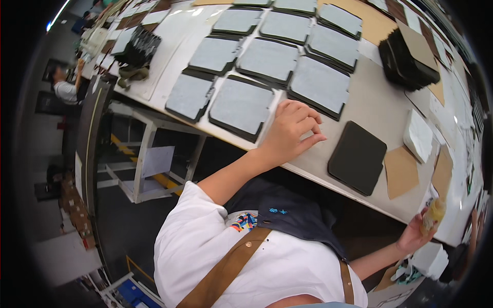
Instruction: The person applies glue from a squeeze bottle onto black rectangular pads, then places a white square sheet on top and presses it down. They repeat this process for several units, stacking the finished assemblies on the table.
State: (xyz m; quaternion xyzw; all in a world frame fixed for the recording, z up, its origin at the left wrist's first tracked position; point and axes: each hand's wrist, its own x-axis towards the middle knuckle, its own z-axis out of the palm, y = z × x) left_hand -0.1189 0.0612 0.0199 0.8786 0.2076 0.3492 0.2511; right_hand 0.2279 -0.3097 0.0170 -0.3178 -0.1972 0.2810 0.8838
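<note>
My left hand hovers at the table's front edge, its fingers loosely bent, thumb apart from them and nothing visible between. Just beyond it lie rows of flat black pieces topped with pale grey sheets, the closest being one grey-topped piece and another grey-topped piece. At the lower right, my right hand is wrapped round a translucent yellowish bottle with a pale tip. Between my hands a smooth dark panel with rounded corners rests on the table.
A stack of black pieces under a tan board stands at the back right. White folded material and a tan sheet lie beside the dark panel. A black bundle sits far left. A metal frame stands below; another person works beyond.
</note>
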